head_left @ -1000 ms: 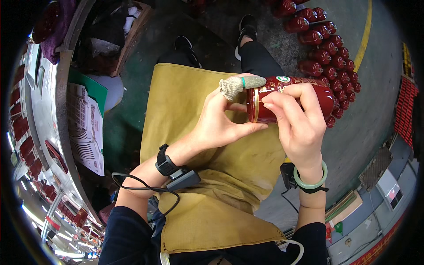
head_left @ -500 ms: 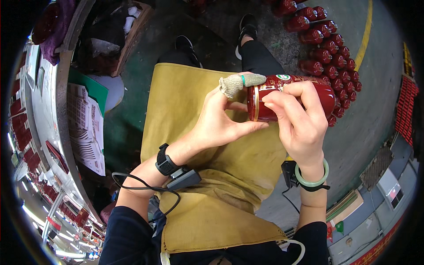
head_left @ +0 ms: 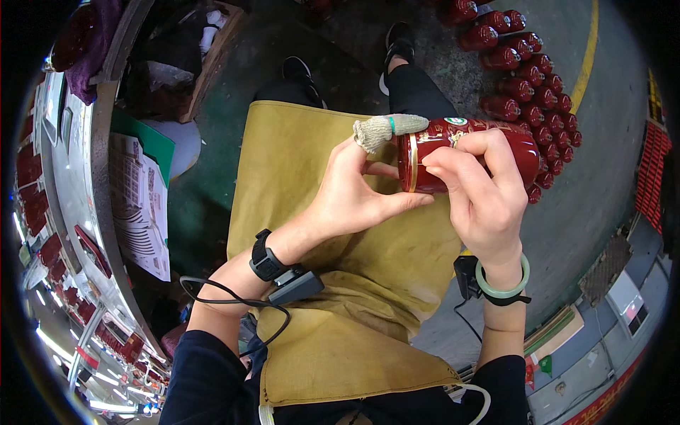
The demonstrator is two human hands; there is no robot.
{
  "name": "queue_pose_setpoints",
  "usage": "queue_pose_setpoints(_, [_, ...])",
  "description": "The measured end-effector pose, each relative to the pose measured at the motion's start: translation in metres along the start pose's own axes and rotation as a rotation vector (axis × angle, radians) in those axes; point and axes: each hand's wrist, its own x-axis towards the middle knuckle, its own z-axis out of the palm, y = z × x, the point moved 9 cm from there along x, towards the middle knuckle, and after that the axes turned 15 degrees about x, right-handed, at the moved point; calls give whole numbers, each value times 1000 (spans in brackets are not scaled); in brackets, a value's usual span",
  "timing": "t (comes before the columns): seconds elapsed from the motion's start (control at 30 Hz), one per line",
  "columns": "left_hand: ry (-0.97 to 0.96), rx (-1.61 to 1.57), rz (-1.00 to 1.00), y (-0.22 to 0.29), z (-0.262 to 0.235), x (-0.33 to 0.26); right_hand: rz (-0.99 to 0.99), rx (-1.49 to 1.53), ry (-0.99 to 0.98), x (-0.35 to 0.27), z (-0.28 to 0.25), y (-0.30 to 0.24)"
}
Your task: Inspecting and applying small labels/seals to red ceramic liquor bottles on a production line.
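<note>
Scarcely moved: left grip (head_left: 360,193) spread, holding bottle (head_left: 443,137); right grip (head_left: 489,202) pinched atop.

On my left I see a pale workbench (head_left: 86,184), a purple cloth (head_left: 105,35) and, beside the bench, patterned papers (head_left: 138,202) overlapping a green sheet (head_left: 159,147). To my right, a yellow stripe (head_left: 586,64) crosses the grey floor (head_left: 605,149), short of a red gridded panel (head_left: 652,173).

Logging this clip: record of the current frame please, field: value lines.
Held item: glossy red cylinder, on its side
Left hand: thumb and covered finger at its gold-banded end
Right hand: fingertips pinched at its side; anything between them unclear
Clothing: mustard apron
Upper right: many similar red containers on floor
Left edge: metal bench, papers beside it
</note>
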Motion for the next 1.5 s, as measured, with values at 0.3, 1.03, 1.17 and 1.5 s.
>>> queue_pose_setpoints(0.3, [-9,-2,-6,-2,1,2,-15,-11,-24,3,1,-1])
queue_pose_setpoints(1.03, [-32,-48,-37,-1,-2,7,-79,0,-71,10,3,-1])
queue_pose_setpoints(1.17, [-34,-12,-21,1,-2,8,-116,-4,-85,10,3,-3])
queue_pose_setpoints(1.5, [-21,16,-9,1,-4,8,-104,10,-43,13,-5,-6])
